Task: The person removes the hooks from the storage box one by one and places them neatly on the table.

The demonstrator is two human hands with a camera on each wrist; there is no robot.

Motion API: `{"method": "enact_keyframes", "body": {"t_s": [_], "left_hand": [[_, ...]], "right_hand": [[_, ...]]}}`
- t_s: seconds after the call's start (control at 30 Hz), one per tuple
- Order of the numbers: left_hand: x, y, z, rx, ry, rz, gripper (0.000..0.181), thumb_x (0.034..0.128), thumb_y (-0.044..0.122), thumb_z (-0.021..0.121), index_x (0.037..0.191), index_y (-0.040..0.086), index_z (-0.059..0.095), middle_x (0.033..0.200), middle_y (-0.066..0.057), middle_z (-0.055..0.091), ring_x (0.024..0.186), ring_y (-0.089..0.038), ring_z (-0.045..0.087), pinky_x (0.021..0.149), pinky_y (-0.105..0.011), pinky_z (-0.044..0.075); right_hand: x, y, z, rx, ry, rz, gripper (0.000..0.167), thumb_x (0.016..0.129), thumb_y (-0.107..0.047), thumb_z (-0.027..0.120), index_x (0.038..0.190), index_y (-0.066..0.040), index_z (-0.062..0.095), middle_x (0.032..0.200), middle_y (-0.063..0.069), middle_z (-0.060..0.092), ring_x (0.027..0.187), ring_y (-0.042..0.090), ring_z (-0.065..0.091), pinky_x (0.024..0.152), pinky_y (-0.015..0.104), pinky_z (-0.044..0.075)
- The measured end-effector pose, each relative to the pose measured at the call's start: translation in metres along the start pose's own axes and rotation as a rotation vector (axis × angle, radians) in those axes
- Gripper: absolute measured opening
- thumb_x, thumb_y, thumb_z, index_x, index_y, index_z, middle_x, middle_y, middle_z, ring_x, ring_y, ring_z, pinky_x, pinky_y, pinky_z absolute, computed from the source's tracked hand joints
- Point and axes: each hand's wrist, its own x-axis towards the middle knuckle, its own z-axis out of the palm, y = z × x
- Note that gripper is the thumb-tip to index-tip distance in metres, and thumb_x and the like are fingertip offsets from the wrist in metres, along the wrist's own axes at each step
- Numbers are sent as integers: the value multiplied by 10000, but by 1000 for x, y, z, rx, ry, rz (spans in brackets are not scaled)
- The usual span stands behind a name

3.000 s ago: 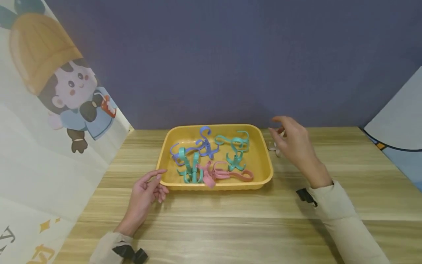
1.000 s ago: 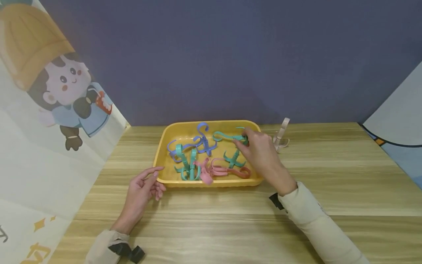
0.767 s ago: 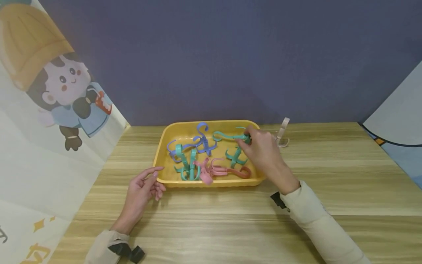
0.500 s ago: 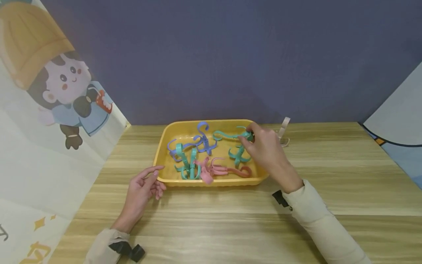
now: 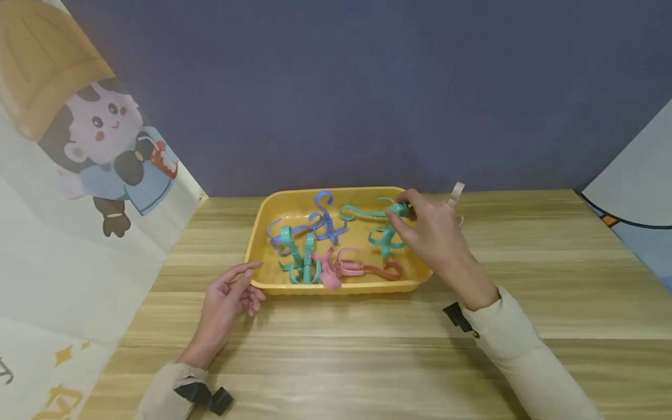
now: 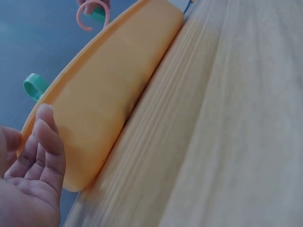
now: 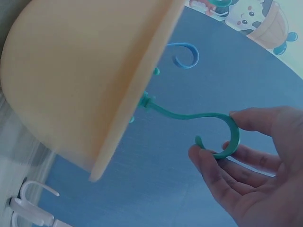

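At the right end of the yellow plastic basin (image 5: 336, 289), my right hand (image 5: 433, 230) pinches the curled top of a green claw hook (image 5: 387, 240). The right wrist view shows thumb and fingers around that green curl (image 7: 234, 135), above the rim, with its stem running down into the basin. My left hand (image 5: 226, 306) rests at the basin's front left corner, index finger laid over the rim and the other fingers against the outer wall (image 6: 109, 90). Inside lie purple hooks (image 5: 328, 227), more green hooks (image 5: 307, 256), and pink hooks (image 5: 336, 271).
Another green hook (image 5: 367, 214) lies along the basin's back right. A pale pinkish-white hook (image 5: 457, 194) stands on the wooden table beyond my right hand, partly hidden. Behind the table rises a dark blue panel (image 5: 367, 99); a printed cartoon sheet (image 5: 115, 128) is at the left.
My right hand came from beside the pale hook into the basin and took the green hook's top. It has since shifted slightly right with it. My left hand stays at the corner.
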Motion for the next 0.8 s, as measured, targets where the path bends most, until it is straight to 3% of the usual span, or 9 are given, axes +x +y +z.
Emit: {"method": "enact_keyframes", "body": {"t_s": [0.27, 0.47, 0.7, 0.8], "left_hand": [[1, 0, -1, -19, -20, 12, 409, 1054, 175, 518, 1324, -131, 505, 709, -77, 707, 543, -124, 629, 454, -227, 518], [1, 0, -2, 3, -12, 3, 391, 1048, 173, 532, 1309, -118, 530, 709, -80, 705, 545, -127, 625, 457, -231, 517], [1, 1, -3, 4, -5, 7, 397, 1045, 180, 540, 1302, -122, 537, 704, -82, 707, 543, -136, 620, 454, -233, 510], [1, 0, -2, -4, -8, 10, 394, 1045, 174, 539, 1304, -122, 534, 702, -71, 710, 540, -126, 622, 454, -224, 510]], "right_hand": [[-16, 4, -16, 24, -14, -156, 214, 882, -99, 755, 1063, -31, 662, 944, 93, 701, 805, 252, 657, 663, 408, 560], [-29, 9, -37, 24, -8, -252, 331, 866, -51, 750, 1172, 10, 642, 1126, 146, 689, 967, 307, 676, 780, 460, 581], [-25, 7, -68, 17, 49, -268, 370, 866, -30, 733, 1220, -3, 629, 1096, 126, 688, 884, 273, 668, 710, 441, 562], [-25, 8, -81, -4, 100, -245, 401, 849, -8, 744, 1234, -2, 628, 1131, 149, 685, 913, 285, 656, 746, 438, 539]]}}
